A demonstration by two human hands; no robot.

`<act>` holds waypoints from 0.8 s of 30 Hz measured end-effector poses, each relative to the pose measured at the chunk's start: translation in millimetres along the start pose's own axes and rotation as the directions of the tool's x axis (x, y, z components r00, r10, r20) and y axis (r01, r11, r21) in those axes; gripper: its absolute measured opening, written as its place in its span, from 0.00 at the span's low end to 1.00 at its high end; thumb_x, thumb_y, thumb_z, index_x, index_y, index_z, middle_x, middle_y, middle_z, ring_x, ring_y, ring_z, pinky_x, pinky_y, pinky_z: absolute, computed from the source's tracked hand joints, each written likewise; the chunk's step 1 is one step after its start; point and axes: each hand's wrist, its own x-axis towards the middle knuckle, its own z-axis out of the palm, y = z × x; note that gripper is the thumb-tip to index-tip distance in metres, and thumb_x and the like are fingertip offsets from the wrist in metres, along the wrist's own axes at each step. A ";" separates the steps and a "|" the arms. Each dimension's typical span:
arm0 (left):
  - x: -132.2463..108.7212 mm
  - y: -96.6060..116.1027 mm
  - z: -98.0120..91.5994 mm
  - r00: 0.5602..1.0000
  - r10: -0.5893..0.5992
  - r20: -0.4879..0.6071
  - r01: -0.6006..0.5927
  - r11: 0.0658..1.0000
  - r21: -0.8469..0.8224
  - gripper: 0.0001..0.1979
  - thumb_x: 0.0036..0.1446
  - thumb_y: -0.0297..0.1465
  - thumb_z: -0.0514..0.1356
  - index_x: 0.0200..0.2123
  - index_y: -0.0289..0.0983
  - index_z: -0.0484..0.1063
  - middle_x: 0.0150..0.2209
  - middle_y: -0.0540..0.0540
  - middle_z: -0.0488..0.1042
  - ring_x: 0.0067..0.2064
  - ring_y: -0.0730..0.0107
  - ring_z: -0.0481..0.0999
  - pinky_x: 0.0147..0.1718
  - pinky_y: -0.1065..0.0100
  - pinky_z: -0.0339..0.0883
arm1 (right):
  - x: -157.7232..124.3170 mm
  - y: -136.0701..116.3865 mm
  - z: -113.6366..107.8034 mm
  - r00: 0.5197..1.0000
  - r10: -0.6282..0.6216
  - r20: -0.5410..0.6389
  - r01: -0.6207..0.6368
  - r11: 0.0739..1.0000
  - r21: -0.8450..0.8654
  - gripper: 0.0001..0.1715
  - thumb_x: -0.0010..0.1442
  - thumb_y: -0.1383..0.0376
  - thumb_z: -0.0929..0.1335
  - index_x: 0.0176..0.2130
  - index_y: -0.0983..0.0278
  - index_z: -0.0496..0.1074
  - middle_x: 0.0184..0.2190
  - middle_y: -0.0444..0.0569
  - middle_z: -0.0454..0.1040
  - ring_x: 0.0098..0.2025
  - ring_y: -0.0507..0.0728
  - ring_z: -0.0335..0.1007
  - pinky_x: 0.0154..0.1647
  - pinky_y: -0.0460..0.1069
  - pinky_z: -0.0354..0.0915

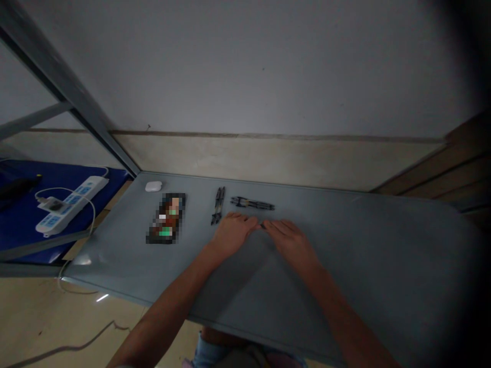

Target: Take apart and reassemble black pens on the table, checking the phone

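1. Head view: both hands lie flat, palms down, on the grey table (383,245).
2. The left hand (232,232) is open with its fingers stretched out. It holds nothing.
3. Its fingertips are just beside the first pen (218,205).
4. The right hand (289,240) is open too and holds nothing.
5. The second pen (252,203) lies sideways, near both hands' fingertips.
6. A phone (166,218) and a white case (153,186) lie further left.

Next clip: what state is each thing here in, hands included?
Left hand: flat on table, empty.
Right hand: flat on table, empty.
Left pens: lying flat.
Right pens: lying flat, crosswise.
Phone: face up, screen lit.
Earbud case: shut.
Power strip: charger plugged in.
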 end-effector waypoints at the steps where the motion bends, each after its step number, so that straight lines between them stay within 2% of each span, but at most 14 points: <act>1: 0.1 -0.4 0.6 1.000 -0.007 0.009 0.007 1.000 -0.017 0.20 0.69 0.41 0.43 0.41 0.37 0.71 0.34 0.44 0.77 0.39 0.62 0.76 0.42 0.63 0.66 | 0.3 -0.2 -0.9 1.000 -0.009 -0.005 0.009 1.000 -0.010 0.17 0.63 0.76 0.62 0.48 0.67 0.74 0.39 0.55 0.78 0.40 0.62 0.72 0.47 0.56 0.68; 5: 0.5 -0.2 1.8 0.998 -0.049 0.034 0.051 0.998 -0.044 0.21 0.69 0.41 0.42 0.41 0.36 0.71 0.35 0.42 0.78 0.38 0.62 0.77 0.41 0.63 0.67 | 5.4 -3.5 -3.8 1.000 0.027 0.002 -0.027 0.999 0.036 0.14 0.65 0.72 0.62 0.45 0.64 0.75 0.37 0.54 0.77 0.38 0.61 0.71 0.46 0.55 0.68; 9: 1.1 1.3 0.7 0.994 -0.101 0.033 0.103 0.993 -0.062 0.22 0.70 0.41 0.41 0.43 0.36 0.69 0.37 0.42 0.77 0.40 0.63 0.77 0.42 0.64 0.68 | 10.4 -6.2 -5.4 0.979 0.197 -0.051 -0.183 0.964 0.195 0.13 0.66 0.61 0.63 0.46 0.62 0.73 0.40 0.54 0.77 0.43 0.62 0.72 0.47 0.56 0.67; 11: 1.5 1.6 0.0 0.993 -0.107 0.041 0.109 0.992 -0.065 0.22 0.70 0.41 0.40 0.43 0.36 0.69 0.38 0.41 0.77 0.42 0.63 0.77 0.42 0.64 0.68 | 10.9 -5.8 -7.0 0.942 0.334 -0.029 -0.312 0.905 0.290 0.15 0.67 0.57 0.63 0.46 0.62 0.73 0.39 0.54 0.77 0.41 0.61 0.74 0.43 0.54 0.68; 13: 1.9 1.5 -0.4 0.993 -0.103 0.055 0.106 0.993 -0.054 0.22 0.70 0.41 0.40 0.44 0.36 0.68 0.39 0.41 0.77 0.43 0.63 0.77 0.43 0.64 0.68 | 10.8 -4.1 -9.2 0.889 0.453 0.057 -0.441 0.819 0.367 0.17 0.68 0.55 0.61 0.40 0.62 0.73 0.31 0.51 0.77 0.32 0.58 0.74 0.34 0.51 0.67; 15: 2.0 1.4 -0.8 0.993 -0.096 0.072 0.100 0.994 -0.047 0.22 0.70 0.41 0.39 0.44 0.35 0.68 0.39 0.40 0.77 0.43 0.62 0.77 0.43 0.63 0.69 | 10.9 -1.6 -11.3 0.847 0.508 0.154 -0.519 0.731 0.442 0.20 0.68 0.54 0.60 0.34 0.62 0.73 0.23 0.47 0.73 0.25 0.56 0.70 0.28 0.49 0.64; 17: 1.9 1.4 -1.4 0.991 -0.101 0.088 0.106 0.993 -0.055 0.22 0.70 0.41 0.39 0.45 0.36 0.68 0.40 0.40 0.77 0.43 0.61 0.77 0.42 0.63 0.69 | 11.2 1.2 -12.4 0.836 0.512 0.198 -0.530 0.657 0.536 0.18 0.66 0.54 0.61 0.34 0.62 0.73 0.23 0.46 0.73 0.26 0.55 0.70 0.29 0.48 0.64; 20: 1.5 1.4 -2.5 0.987 -0.125 0.101 0.133 0.988 -0.075 0.22 0.70 0.41 0.39 0.45 0.36 0.67 0.40 0.41 0.77 0.42 0.62 0.78 0.41 0.64 0.69 | 11.8 3.9 -11.9 0.845 0.497 0.197 -0.489 0.570 0.660 0.12 0.63 0.57 0.65 0.42 0.61 0.72 0.33 0.48 0.77 0.34 0.55 0.74 0.35 0.48 0.67; 22: 0.9 1.6 -3.3 0.988 -0.125 0.096 0.134 0.987 -0.088 0.22 0.70 0.41 0.39 0.45 0.36 0.67 0.40 0.41 0.77 0.42 0.62 0.78 0.40 0.65 0.69 | 12.2 3.4 -11.2 0.851 0.488 0.194 -0.470 0.543 0.696 0.14 0.61 0.58 0.68 0.45 0.61 0.72 0.39 0.49 0.77 0.37 0.56 0.74 0.38 0.49 0.68; 24: 0.1 2.4 -3.8 0.990 -0.110 0.083 0.118 0.988 -0.099 0.22 0.70 0.41 0.39 0.44 0.36 0.67 0.40 0.42 0.77 0.42 0.63 0.78 0.40 0.65 0.69 | 12.6 1.6 -11.2 0.846 0.491 0.206 -0.476 0.524 0.706 0.14 0.61 0.57 0.67 0.44 0.61 0.72 0.37 0.49 0.77 0.34 0.55 0.73 0.35 0.48 0.68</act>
